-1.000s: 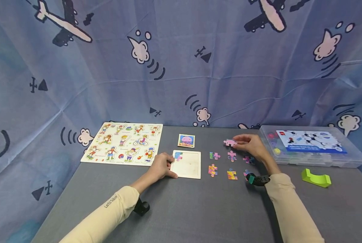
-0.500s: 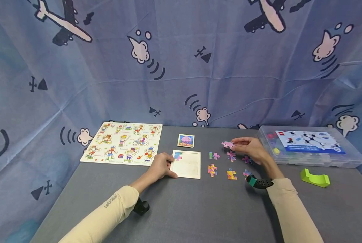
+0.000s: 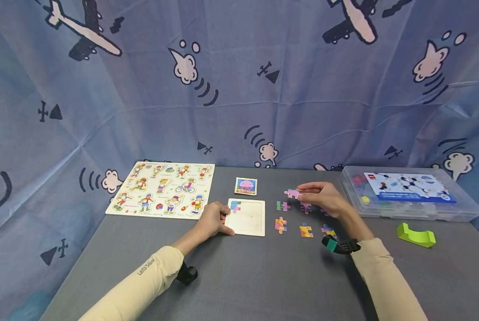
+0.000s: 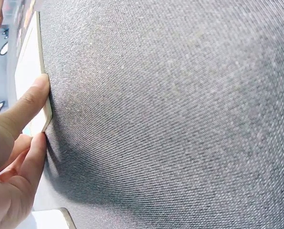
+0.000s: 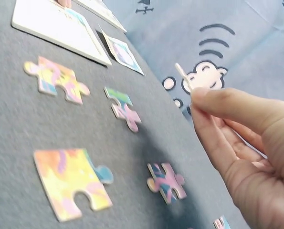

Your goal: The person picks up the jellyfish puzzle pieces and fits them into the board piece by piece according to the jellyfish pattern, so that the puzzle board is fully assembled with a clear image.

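My right hand pinches a pink jigsaw piece between thumb and fingertips, raised above the table. The right wrist view shows that piece edge-on. My left hand grips the near left corner of a pale square puzzle tray, thumb along its front edge and fingers at its left side. One blue-and-pink piece lies in the tray's far left corner. Loose pieces lie right of the tray, among them a green-and-pink piece, an orange piece and a yellow piece.
Behind the tray lies a small jellyfish picture card. A large board with sports figures lies at the left. To the right are a clear plastic case and a green curved block. A patterned curtain hangs behind the table.
My right hand has moved left with the pink jigsaw piece, towards the tray. The left hand and the tray have stayed in place.
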Motion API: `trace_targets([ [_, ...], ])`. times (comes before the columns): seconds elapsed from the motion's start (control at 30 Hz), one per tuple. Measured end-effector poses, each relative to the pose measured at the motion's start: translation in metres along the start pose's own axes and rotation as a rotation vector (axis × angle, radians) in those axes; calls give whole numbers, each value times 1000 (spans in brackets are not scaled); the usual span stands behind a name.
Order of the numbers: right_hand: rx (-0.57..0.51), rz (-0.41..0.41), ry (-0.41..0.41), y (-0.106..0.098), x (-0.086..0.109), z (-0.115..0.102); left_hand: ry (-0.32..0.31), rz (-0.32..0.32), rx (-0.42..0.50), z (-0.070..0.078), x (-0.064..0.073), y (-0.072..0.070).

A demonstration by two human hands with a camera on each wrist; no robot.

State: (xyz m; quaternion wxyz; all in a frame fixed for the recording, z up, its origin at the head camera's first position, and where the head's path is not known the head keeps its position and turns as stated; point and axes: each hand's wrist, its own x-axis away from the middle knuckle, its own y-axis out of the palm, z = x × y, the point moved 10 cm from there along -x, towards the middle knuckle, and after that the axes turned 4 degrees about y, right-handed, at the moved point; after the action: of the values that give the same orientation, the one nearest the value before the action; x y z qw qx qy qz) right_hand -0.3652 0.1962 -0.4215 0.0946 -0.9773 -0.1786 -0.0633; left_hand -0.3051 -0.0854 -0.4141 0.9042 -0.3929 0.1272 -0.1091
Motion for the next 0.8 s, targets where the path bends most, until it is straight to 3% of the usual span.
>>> trace_targets([
  [0.8,-26,62,3,45,-3,-13,2,-7,15,-3,-1,1],
])
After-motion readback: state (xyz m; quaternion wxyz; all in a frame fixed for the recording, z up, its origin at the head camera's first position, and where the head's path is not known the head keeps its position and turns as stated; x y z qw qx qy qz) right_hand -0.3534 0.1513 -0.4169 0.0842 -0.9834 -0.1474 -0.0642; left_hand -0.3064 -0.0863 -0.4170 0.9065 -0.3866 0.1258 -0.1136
